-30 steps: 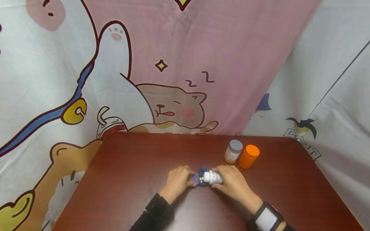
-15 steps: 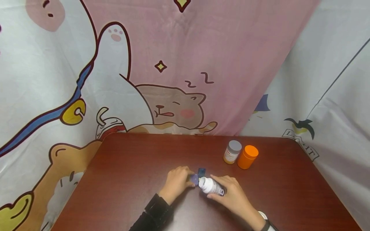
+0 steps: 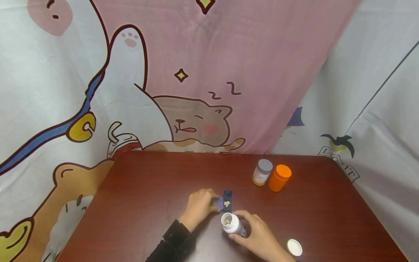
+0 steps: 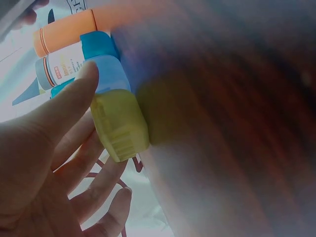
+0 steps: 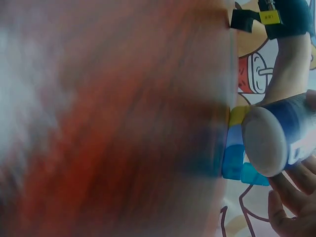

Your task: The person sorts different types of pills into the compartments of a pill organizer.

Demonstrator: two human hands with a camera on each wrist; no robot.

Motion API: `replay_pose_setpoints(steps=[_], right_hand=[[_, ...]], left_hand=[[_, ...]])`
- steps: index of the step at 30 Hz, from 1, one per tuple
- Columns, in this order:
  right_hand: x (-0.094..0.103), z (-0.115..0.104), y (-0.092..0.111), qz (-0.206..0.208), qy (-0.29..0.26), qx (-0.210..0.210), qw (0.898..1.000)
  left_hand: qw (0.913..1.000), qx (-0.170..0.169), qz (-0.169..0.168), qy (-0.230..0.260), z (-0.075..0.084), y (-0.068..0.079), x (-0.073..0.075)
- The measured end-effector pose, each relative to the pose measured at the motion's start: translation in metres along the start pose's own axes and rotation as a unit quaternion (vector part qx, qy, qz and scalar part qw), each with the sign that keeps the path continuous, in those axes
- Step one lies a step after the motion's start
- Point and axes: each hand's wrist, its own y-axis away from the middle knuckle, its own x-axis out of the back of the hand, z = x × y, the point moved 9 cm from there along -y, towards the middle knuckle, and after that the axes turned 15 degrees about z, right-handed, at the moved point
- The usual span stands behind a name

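Observation:
My left hand (image 3: 200, 205) holds a small pill organizer (image 4: 118, 123) between thumb and fingers, on the table. Its compartments are yellow, blue-purple and teal. In the head view the dark teal end compartment has its lid (image 3: 227, 194) flipped up, and several pale pills (image 3: 227, 203) lie inside. My right hand (image 3: 256, 234) grips an uncapped white pill bottle (image 3: 233, 226), just in front of the organizer. The bottle's mouth points up and slightly tilted, and pale pills show inside it. Its base faces the camera in the right wrist view.
A white cap (image 3: 294, 247) lies on the table beside my right forearm. Behind the hands stand a grey-lidded bottle (image 3: 262, 172) and an orange bottle (image 3: 279, 178), side by side. The brown table (image 3: 163, 174) ends at a printed cloth backdrop (image 3: 262, 72).
My right hand has drawn the white bottle back towards me from over the open compartment and turned it from nearly level to mouth-up. The pills in the compartment are uncovered. The left hand stays put.

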Motion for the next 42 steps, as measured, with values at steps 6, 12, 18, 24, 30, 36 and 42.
replay_pose_setpoints(steps=[6, 12, 18, 24, 30, 36, 42], right_hand=[[-0.004, -0.008, 0.004, -0.024, -0.029, 0.027, 0.999], [-0.009, -0.015, 0.007, -0.059, -0.061, 0.047, 0.995], [-0.015, -0.014, 0.013, -0.096, -0.061, 0.045, 0.992], [-0.016, -0.009, 0.016, -0.122, -0.04, 0.041, 0.991], [-0.016, -0.008, 0.017, -0.127, -0.01, 0.053, 0.99], [-0.015, -0.007, 0.018, -0.126, 0.003, 0.058, 0.99], [-0.014, -0.007, 0.017, -0.122, 0.009, 0.061, 0.991]], left_hand=[[1.0, 0.002, -0.008, 0.003, 0.0, -0.001, 0.0], [1.0, 0.001, -0.006, 0.002, 0.001, -0.002, 0.001], [0.9998, -0.003, -0.002, -0.019, 0.004, 0.001, -0.001], [0.9995, -0.005, 0.0, -0.03, 0.007, 0.003, 0.001], [0.998, -0.03, 0.015, -0.054, 0.012, 0.006, 0.004], [0.9967, -0.04, 0.011, -0.07, 0.015, 0.009, 0.0], [0.9964, -0.036, 0.018, -0.075, 0.017, 0.01, 0.006]])
